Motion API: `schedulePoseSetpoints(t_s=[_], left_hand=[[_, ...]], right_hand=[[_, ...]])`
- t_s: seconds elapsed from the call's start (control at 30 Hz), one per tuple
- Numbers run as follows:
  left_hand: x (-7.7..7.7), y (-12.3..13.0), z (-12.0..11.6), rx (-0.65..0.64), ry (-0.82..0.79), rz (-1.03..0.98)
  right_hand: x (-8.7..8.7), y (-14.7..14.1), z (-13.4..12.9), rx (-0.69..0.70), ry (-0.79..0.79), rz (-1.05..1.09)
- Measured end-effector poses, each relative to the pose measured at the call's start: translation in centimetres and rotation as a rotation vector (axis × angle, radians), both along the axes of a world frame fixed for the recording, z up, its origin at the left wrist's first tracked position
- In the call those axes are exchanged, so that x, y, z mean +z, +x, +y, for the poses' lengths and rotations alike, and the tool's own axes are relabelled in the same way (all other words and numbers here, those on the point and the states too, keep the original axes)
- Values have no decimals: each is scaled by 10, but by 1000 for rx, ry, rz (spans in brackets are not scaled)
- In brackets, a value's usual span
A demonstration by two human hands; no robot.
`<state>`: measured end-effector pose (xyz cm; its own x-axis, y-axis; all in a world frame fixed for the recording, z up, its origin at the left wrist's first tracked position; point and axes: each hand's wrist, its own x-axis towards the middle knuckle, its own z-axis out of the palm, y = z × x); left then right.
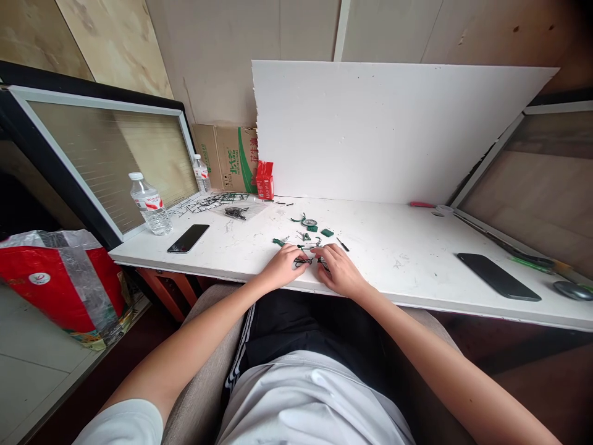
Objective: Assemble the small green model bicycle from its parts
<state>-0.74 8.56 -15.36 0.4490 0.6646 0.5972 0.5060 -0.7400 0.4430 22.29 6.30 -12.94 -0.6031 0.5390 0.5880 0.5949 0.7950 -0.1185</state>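
- Pinching is how the left hand (283, 267) appears to hold a dark, wiry piece (302, 262), its thumb and fingers curled in close.
- Right hand (340, 269) bends over a second dark piece (323, 264), fingers partly curled; whether they clasp it or only touch it, the view cannot tell.
- Both pieces are near the front edge of a white tabletop (380, 272), the hands close together.
- The step in hand looks like close fingertip handling of these small parts; the next move would call for a light, steady pinch and careful alignment of the fingertips.
- Just beyond the hands lie a green block (327, 233), a round spoked piece (309, 222) and a thin black rod (343, 245).
- Farther left are a smartphone (188, 238), a water bottle (152, 207) and a clear bag (254, 211) with dark parts inside.
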Motion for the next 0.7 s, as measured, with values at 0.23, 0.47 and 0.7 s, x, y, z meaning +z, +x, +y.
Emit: schedulePoseSetpoints(t_s=[0.23, 0.47, 0.7], left_hand=[[0, 1, -1, 8, 17, 10], [1, 2, -2, 11, 11, 13], [-4, 2, 3, 14, -11, -14]], right_hand=[[-3, 0, 2, -3, 7, 7], [-1, -1, 1, -7, -4, 34], [36, -56, 52, -73, -96, 137]])
